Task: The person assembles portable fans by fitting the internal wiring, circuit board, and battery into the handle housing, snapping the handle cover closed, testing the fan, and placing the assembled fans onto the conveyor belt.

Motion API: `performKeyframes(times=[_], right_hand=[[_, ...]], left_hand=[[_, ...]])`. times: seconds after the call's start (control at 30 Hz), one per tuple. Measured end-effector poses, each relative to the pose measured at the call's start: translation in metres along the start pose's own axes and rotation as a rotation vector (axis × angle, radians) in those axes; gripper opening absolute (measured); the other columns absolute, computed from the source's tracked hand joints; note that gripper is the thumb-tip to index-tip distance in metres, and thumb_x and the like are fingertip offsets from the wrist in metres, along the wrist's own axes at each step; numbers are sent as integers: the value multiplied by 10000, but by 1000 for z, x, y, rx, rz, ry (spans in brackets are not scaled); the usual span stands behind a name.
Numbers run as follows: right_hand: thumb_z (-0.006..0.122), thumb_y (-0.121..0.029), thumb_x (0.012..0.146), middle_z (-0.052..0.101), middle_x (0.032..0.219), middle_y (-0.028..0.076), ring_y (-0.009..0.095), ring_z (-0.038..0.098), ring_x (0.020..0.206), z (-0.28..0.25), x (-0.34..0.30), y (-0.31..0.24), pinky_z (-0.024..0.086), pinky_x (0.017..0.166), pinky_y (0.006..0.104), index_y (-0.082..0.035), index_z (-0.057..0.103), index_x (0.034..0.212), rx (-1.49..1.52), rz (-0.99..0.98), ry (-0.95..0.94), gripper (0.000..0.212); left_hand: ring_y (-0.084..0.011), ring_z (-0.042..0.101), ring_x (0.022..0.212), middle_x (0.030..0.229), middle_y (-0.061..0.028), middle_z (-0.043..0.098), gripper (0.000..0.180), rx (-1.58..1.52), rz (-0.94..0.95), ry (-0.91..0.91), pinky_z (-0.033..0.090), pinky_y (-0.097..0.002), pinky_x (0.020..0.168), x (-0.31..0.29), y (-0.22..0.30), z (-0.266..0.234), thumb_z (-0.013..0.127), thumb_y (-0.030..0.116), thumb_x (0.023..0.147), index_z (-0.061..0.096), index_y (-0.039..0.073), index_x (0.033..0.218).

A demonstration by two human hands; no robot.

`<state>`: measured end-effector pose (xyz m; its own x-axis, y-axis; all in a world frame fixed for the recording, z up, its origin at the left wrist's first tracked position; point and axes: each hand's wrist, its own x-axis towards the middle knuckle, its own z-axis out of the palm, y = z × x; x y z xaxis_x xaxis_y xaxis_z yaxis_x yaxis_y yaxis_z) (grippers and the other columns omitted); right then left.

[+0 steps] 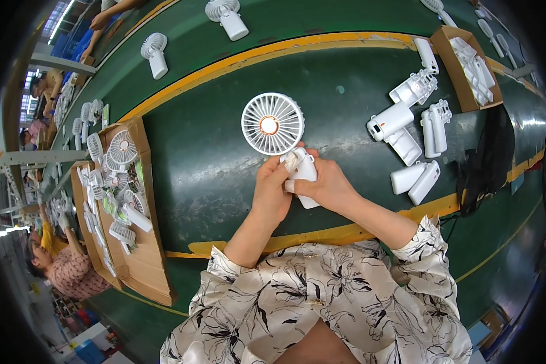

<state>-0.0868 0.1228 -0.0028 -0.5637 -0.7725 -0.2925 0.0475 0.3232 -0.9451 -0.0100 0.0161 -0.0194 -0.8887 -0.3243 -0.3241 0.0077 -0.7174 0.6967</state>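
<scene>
Just below the middle of the view, both hands hold a white handheld fan (pixel 308 175). Its round grille, with an orange ring at the hub, faces up over the green bench. My right hand (pixel 332 187) is closed around the fan's handle from the right, thumb across it. My left hand (pixel 273 187) is closed at the handle's upper left, by the neck. A small whitish patch shows at its fingertips; I cannot tell whether it is a cloth or part of the fan. The fingers hide part of the joint between handle and grille.
Loose white handle casings (pixel 400 124) lie to the right, beside an open cardboard box (pixel 464 67) of white parts. At left stands a cardboard tray (pixel 155 242) of fans. Beyond a yellow edge, several fans (pixel 227 21) stand on a green belt. Other people work at far left.
</scene>
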Motion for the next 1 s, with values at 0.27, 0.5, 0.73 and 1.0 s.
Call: performKeyframes(times=[0.27, 0.5, 0.73, 1.0], right_hand=[[625, -137, 684, 610, 725, 94, 166, 599, 660, 1, -1, 8, 463, 593, 292, -3, 586, 860, 197, 93, -107, 225], [636, -181, 681, 608, 702, 138, 247, 611, 627, 12, -10, -4, 479, 555, 340, 42, 537, 912, -138, -91, 82, 336], [632, -169, 668, 585, 695, 151, 285, 590, 564, 12, -36, -28, 468, 475, 366, 36, 465, 907, -529, -375, 189, 356], [612, -186, 702, 586, 672, 198, 371, 584, 596, -27, 11, -21, 471, 522, 430, -15, 499, 928, -536, -363, 382, 306]], left_hand=[[-233, 556, 995, 1093, -182, 556, 441, 133, 25, -31, 439, -351, 878, -7, 2, -2, 557, 61, 749, 446, -60, 1158], [-297, 507, 1058, 1038, -161, 579, 482, -78, 3, -195, 361, -420, 966, -2, 6, -10, 593, 89, 670, 473, -8, 1127], [-306, 448, 1111, 863, -64, 564, 433, -527, 12, -634, 205, -463, 1054, 12, -1, -18, 603, 159, 589, 531, 97, 1011], [-211, 492, 1098, 1199, -141, 502, 532, 6, -74, -130, 392, -360, 920, 7, 15, -15, 588, 164, 769, 407, 16, 1247]])
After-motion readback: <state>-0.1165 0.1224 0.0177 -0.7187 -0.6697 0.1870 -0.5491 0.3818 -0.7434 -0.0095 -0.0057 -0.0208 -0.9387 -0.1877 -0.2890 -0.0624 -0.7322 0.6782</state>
